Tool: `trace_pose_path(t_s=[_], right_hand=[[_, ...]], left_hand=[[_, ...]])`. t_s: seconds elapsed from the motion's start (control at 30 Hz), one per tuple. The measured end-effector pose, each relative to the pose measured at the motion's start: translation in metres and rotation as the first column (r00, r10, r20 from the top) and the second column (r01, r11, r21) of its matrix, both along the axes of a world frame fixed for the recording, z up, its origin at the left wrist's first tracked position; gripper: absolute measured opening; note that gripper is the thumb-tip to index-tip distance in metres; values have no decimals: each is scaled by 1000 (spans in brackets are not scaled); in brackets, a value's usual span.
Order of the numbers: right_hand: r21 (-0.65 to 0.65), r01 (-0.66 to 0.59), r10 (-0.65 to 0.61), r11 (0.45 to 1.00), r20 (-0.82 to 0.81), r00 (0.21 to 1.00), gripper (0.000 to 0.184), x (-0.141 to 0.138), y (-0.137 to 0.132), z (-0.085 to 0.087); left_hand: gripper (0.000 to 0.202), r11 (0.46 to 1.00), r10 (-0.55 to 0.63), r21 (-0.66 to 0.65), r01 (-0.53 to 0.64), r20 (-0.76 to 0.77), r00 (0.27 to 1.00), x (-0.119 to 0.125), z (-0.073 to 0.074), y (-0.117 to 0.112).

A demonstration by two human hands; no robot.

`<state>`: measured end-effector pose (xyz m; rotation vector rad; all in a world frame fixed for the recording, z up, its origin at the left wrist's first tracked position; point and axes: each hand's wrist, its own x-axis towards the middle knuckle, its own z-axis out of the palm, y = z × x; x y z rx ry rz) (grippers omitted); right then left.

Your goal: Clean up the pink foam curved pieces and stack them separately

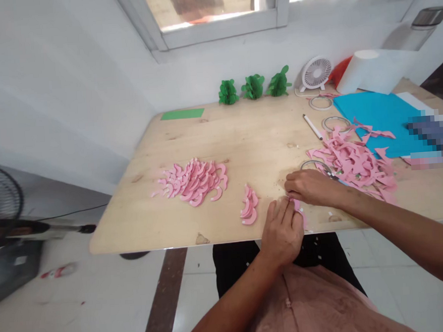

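Observation:
A pink cut-out piece [300,215] lies at the table's front edge, mostly hidden by my hands. My left hand [283,228] presses its fingers down on it. My right hand [309,186] is closed in a pinch at the piece's far end; what its fingertips hold is hidden. Just left of my hands sits a small stack of pink curved pieces [249,204] with small white patches. Farther left is a larger heap of similar pink crescents [194,180]. Beyond my right hand lies a thin roll of tape [315,162], partly covered.
Pink scraps [352,159] are piled at right, beside blue sheets [373,120]. A white marker [312,127] and more tape rolls [336,123] lie nearby. Green paper shapes [253,87], a small fan [316,73] and a white roll [357,73] line the wall. A green strip [182,114] lies back left.

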<state>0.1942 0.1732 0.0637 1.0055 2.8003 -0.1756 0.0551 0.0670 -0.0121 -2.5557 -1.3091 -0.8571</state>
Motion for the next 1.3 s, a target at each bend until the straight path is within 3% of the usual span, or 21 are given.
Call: trace_pose_path(t_s=[0.5, 0.9, 1.3], right_hand=[[-7, -17, 16, 1000, -89, 996, 20, 7, -3, 8], [0, -66, 66, 998, -51, 996, 11, 3, 0, -5], [-25, -41, 40, 999, -52, 998, 6, 6, 0, -6]], left_hand=[[13, 1000, -7, -9, 7, 13, 1000, 0, 2, 1], [13, 1000, -2, 0, 2, 22, 1000, 1, 0, 1], [12, 1000, -2, -4, 2, 9, 1000, 1, 2, 1]])
